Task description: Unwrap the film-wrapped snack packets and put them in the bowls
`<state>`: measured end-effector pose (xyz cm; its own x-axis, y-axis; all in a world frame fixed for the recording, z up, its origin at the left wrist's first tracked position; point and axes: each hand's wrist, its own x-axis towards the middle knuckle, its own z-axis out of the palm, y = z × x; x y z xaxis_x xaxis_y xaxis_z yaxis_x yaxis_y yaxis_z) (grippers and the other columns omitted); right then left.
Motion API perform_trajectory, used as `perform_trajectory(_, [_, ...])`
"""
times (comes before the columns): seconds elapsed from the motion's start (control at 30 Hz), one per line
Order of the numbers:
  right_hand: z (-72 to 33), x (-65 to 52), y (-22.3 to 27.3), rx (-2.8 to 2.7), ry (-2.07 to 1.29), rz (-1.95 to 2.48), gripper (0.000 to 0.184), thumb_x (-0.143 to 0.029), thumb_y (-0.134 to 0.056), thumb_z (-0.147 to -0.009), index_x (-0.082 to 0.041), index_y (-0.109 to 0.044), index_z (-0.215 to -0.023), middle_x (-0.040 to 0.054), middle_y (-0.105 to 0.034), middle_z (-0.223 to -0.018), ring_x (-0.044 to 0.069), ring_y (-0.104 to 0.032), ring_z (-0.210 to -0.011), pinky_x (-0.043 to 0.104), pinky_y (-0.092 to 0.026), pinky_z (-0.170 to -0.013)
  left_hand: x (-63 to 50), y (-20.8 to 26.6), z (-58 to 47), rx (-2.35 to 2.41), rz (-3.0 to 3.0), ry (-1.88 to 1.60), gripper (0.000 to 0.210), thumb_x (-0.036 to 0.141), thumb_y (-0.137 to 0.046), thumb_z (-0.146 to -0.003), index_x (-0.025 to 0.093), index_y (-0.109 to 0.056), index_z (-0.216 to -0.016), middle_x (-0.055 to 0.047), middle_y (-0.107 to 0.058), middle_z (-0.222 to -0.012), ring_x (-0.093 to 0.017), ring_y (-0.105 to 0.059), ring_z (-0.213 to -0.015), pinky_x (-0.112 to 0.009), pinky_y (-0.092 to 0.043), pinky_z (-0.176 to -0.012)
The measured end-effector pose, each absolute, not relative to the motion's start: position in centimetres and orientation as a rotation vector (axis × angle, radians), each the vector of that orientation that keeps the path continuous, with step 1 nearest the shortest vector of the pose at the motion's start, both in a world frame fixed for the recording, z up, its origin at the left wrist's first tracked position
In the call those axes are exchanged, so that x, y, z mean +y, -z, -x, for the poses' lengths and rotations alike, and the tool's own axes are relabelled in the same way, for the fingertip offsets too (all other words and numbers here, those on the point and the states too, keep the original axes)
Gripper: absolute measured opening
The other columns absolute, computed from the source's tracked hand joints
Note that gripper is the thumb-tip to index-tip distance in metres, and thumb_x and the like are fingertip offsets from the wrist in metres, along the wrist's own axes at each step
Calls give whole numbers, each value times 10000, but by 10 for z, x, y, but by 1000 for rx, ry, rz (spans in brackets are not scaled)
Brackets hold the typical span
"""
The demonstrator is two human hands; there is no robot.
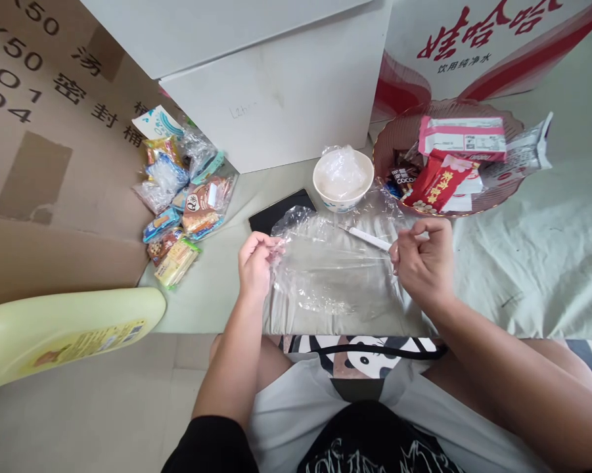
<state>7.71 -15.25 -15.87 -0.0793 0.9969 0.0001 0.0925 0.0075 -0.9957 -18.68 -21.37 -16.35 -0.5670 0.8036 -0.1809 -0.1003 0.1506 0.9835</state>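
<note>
A sheet of clear plastic film (325, 276) is stretched between my two hands above the near part of the table. My left hand (257, 261) pinches its left edge. On the other side my right hand (426, 259) has its fingers closed on the film's right edge. A slim white pen-like tool (367, 237) lies at a slant just left of my right hand; whether the fingers touch it I cannot tell. Behind the film stands a white paper bowl (343, 203) with crumpled clear plastic (343, 172) in it. A dark phone (278, 209) lies flat left of the bowl.
At the right back, a pinkish glass bowl (510, 190) holds several packaged snacks. More wrapped snacks (177, 203) are piled at the left against a cardboard box (93, 243). White boxes (276, 98) stand behind. A yellow-green bottle (73, 328) juts in at the lower left.
</note>
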Motion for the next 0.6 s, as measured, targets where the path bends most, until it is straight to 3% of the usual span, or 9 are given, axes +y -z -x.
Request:
perform_trajectory(0.07, [-78, -152, 160, -1354, -1230, 1224, 263, -447, -574, -960, -299, -359, -929, -95, -491, -527, 114, -405, -345, 254, -277, -360, -215, 160, 188, 1556, -654, -1496, 182, 294, -601, -662, 212, -458, -739, -20, -690, -707, -160, -675, -623, -204, -462, -492])
perform_trajectory(0.13, [-78, -151, 163, -1382, -1247, 1231, 221, -444, -558, -966, -290, -400, -953, -87, -520, -545, 111, -422, -355, 249, -309, -373, -216, 158, 187, 1513, -690, -1421, 287, 365, -642, -718, 235, -454, -893, -13, -722, -772, -178, -714, -663, -228, -513, -527])
perform_trajectory(0.27, [-82, -149, 166, -1505, -1235, 1239, 132, -390, -519, -971, -258, -535, -965, -45, -624, -645, 97, -472, -405, 248, -385, -435, -219, 161, 184, 1614, -853, -1245, 636, 289, -789, -705, 285, -389, -1200, -10, -756, -944, -146, -726, -617, -232, -549, -551])
perform_trajectory(0.5, [-86, -144, 159, -1699, -1231, 1201, 205, -211, -467, -870, -214, -669, -833, -5, -665, -709, 99, -523, -479, 264, -441, -538, -220, 164, 209, 1766, -790, -1366, 464, 452, -736, -822, 266, -452, -1139, 23, -721, -727, -120, -626, -419, -181, -415, -375])
perform_trajectory(0.6, [-86, -142, 156, -1659, -1238, 1257, 205, -245, -495, -863, -199, -693, -879, 8, -663, -729, 105, -526, -497, 262, -434, -524, -221, 162, 213, 1645, -821, -1370, 508, 518, -754, -798, 272, -469, -1138, 25, -717, -705, -132, -649, -461, -192, -471, -426])
